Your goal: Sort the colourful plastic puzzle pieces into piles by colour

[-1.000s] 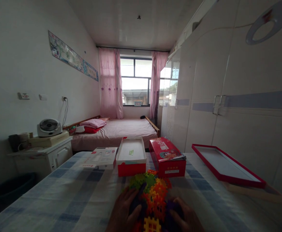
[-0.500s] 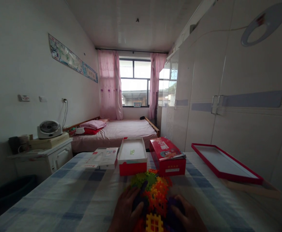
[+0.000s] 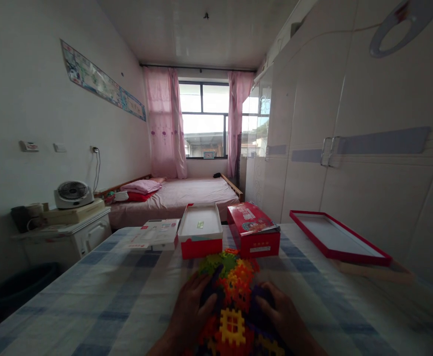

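Note:
A heap of interlocking plastic blocks (image 3: 234, 282) in orange, red, green, yellow and dark purple lies at the near side of the table. On the heap's left side is my left hand (image 3: 196, 306), its fingers and thumb curled around dark purple blocks (image 3: 212, 289). From the right, my right hand (image 3: 277, 309) closes its fingers around more dark purple blocks (image 3: 255, 301). A yellow window-shaped block (image 3: 232, 327) stands out between the hands. Dim light and blur hide the fingertips in part.
Behind the heap stand an open white-lined red box (image 3: 202, 249) and a red printed box (image 3: 255, 242). A flat white box (image 3: 157, 235) lies to their left. At the right is a red-rimmed lid (image 3: 340, 240). A checked cloth (image 3: 101, 291) covers the table.
The view has tilted down slightly, so the room sits higher and more of the near blocks shows. Both hands keep their places at the sides of the heap.

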Demonstrator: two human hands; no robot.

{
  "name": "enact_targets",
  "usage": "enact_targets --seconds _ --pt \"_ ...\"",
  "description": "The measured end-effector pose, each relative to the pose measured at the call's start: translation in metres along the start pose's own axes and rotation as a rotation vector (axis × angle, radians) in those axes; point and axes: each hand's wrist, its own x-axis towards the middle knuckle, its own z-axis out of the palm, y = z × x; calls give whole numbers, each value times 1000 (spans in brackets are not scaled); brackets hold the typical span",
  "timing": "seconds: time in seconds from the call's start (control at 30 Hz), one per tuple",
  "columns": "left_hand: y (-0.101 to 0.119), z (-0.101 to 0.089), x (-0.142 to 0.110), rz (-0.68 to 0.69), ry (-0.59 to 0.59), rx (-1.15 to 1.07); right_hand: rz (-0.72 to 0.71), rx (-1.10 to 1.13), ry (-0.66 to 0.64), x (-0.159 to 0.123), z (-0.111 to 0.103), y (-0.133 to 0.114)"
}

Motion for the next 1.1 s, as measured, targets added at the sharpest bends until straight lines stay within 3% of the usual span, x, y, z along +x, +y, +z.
enact_targets --seconds 0.33,0.53,0.8,0.9,1.1 --pt "3 -1 0 18 6 36 -11 17 -36 3 1 6" --pt "4 -3 -1 87 27 57 15 68 -4 -1 -5 -4" --pt "-1 -2 1 118 -12 104 166 349 -23 1 -10 0" --pt "-2 -2 1 125 -7 102 183 387 51 2 -12 4" --pt "-3 -1 2 92 -11 79 112 231 177 4 -27 3"
